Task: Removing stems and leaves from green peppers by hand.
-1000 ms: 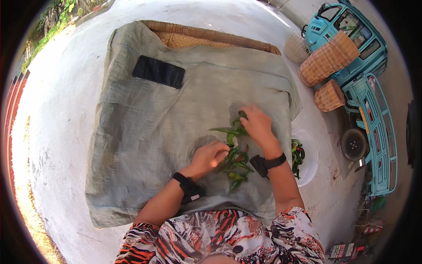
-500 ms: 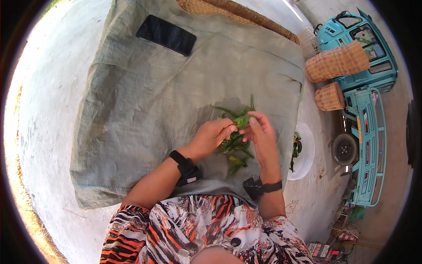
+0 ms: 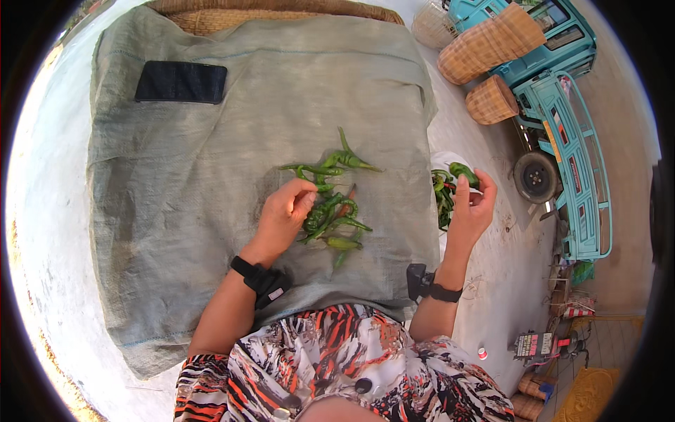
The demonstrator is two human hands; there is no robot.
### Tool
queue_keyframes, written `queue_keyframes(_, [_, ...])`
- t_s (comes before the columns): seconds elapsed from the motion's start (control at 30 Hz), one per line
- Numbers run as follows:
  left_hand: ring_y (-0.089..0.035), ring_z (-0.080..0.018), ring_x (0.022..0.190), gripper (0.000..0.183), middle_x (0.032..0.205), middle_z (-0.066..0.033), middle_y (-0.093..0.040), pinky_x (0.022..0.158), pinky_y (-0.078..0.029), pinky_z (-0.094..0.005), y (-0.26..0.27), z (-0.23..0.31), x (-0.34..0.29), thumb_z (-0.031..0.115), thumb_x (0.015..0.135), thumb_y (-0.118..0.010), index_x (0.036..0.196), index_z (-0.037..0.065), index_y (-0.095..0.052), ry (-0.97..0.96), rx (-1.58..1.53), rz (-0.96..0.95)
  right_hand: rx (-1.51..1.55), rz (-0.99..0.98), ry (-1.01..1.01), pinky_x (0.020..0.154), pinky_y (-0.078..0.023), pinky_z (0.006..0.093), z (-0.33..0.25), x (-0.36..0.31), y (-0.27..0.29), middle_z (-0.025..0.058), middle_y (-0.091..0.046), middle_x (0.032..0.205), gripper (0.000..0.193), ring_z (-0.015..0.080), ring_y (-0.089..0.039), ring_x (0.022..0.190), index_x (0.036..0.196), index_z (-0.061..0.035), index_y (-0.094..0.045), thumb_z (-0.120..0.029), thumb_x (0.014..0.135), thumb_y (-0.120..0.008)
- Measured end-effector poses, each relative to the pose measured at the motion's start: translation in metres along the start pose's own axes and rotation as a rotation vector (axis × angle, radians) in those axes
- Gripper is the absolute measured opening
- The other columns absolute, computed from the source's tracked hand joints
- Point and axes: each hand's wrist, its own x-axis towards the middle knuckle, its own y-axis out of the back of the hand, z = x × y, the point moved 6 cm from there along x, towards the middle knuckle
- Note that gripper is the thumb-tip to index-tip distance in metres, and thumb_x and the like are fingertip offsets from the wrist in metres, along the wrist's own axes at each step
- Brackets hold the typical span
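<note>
My right hand (image 3: pixel 472 205) is out past the right side of the cloth, its fingers pinching a green pepper (image 3: pixel 463 174) above a white bowl (image 3: pixel 442 160). Other peppers (image 3: pixel 443 200), mostly green with a touch of red, lie in that bowl. Over the cloth, my left hand (image 3: pixel 283 212) is closed with thumb and fingertips together; whatever it pinches, if anything, is too small to make out. Right beside it is a loose pile of long green chili peppers (image 3: pixel 327 214), one of them reddish-brown. A few more peppers (image 3: pixel 346 157) lie just beyond the pile.
Grey-green woven cloth (image 3: pixel 190 183) covers the work surface, with a wicker rim (image 3: pixel 281 8) showing at its far edge. A black phone (image 3: pixel 181 82) lies at the far left. Off to the right stand woven baskets (image 3: pixel 491 100) and a turquoise three-wheeled truck (image 3: pixel 573 169).
My right hand has carried a green pepper from the pile rightward to above the bowl. My left hand has parted from it and stays by the pile. The view has shifted.
</note>
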Motion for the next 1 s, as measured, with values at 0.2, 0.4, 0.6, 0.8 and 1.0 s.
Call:
queue_keyframes(0.2, [-0.051, -0.0084, 0.065, 0.033, 0.082, -0.0027, -0.053, 0.057, -0.044, -0.0219, 0.001, -0.002, 0.002, 0.005, 0.09, -0.057, 0.122, 0.002, -0.047, -0.019, -0.081, 0.034, -0.158, -0.28, 0.061, 0.071, -0.048, 0.0298, 0.001, -0.008, -0.032, 0.0089, -0.054, 0.112, 0.035, 0.0171, -0.058, 0.077, 0.116, -0.0071, -0.055, -0.013, 0.083, -0.063])
queue_keyframes(0.4, [-0.052, -0.0085, 0.066, 0.046, 0.088, -0.0043, -0.053, 0.058, -0.047, -0.0217, 0.002, -0.006, 0.001, 0.002, 0.089, -0.057, 0.132, 0.0, -0.039, 0.085, -0.008, -0.009, -0.209, -0.645, 0.229, 0.068, -0.049, 0.0353, -0.047, -0.044, -0.111, 0.0052, -0.057, 0.11, 0.028, 0.0239, -0.062, 0.076, 0.11, -0.0135, -0.059, -0.013, 0.082, -0.061])
queue_keyframes(0.6, [-0.056, -0.0114, 0.066, 0.035, 0.083, -0.0067, -0.056, 0.059, -0.049, -0.0254, -0.005, -0.008, 0.0, 0.002, 0.088, -0.058, 0.12, 0.002, -0.044, 0.058, -0.035, -0.004, -0.271, -0.685, 0.534, 0.069, -0.049, 0.0366, -0.02, -0.053, -0.161, 0.005, -0.057, 0.104, 0.031, 0.027, -0.061, 0.079, 0.109, -0.0157, -0.06, -0.01, 0.078, -0.061])
queue_keyframes(0.8, [-0.056, -0.0123, 0.063, 0.027, 0.079, -0.0072, -0.058, 0.055, -0.048, -0.0266, -0.003, -0.007, -0.002, 0.007, 0.089, -0.059, 0.112, 0.002, -0.046, 0.096, -0.102, -0.025, -0.237, -0.509, 0.269, 0.067, -0.048, 0.0371, -0.018, -0.039, -0.131, 0.0041, -0.056, 0.096, 0.026, 0.0263, -0.061, 0.08, 0.104, -0.0158, -0.059, -0.016, 0.078, -0.063])
queue_keyframes(1.0, [-0.053, -0.0085, 0.068, 0.031, 0.078, -0.0019, -0.055, 0.062, -0.046, -0.0245, -0.003, 0.003, -0.002, 0.012, 0.09, -0.061, 0.117, 0.004, -0.05, 0.101, -0.171, -0.051, 0.212, -0.425, -0.007, 0.06, -0.045, 0.0295, -0.035, -0.033, -0.112, 0.0022, -0.055, 0.085, 0.024, 0.0145, -0.056, 0.065, 0.099, -0.0091, -0.058, -0.015, 0.078, -0.068])
